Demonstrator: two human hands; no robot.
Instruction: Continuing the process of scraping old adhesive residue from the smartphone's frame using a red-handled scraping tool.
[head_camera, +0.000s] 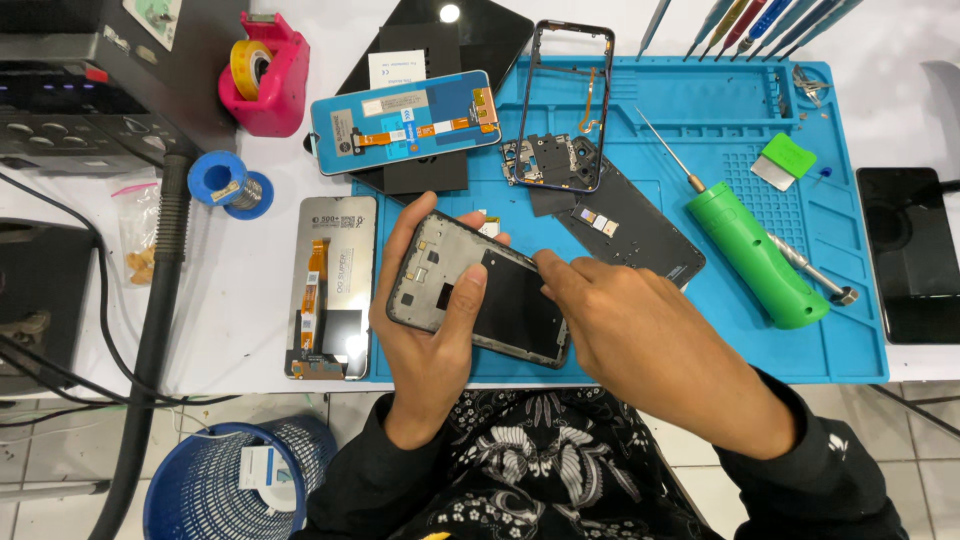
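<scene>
A dark phone frame (478, 300) sits at the centre of the frame, tilted, its open back facing up: a grey inner plate with small cut-outs toward the upper left and a black rectangular panel filling the rest. The left hand (425, 330) grasps it from below, thumb laid across the face and fingers wrapped round the far edge. The right hand (640, 335) comes in from the right with its fingers drawn together, the fingertip pressing on the frame's upper edge; whether it pinches anything small there cannot be told.

Below the hands lies a blue work mat (850, 340) on a white table (240, 290), with pale floor tiles visible along the bottom. On the mat, right of centre, rests a green electric screwdriver (755, 255); above centre, an empty phone bezel (565, 100) and a black back cover (630, 225). Two display panels with orange flex cables lie left: one (405, 120) at upper centre, one (330, 285) beside the left hand.

In the upper left a pink tape dispenser (270, 85) holds a yellow roll. At lower left a blue mesh bin (225, 480) contains white packaging.
</scene>
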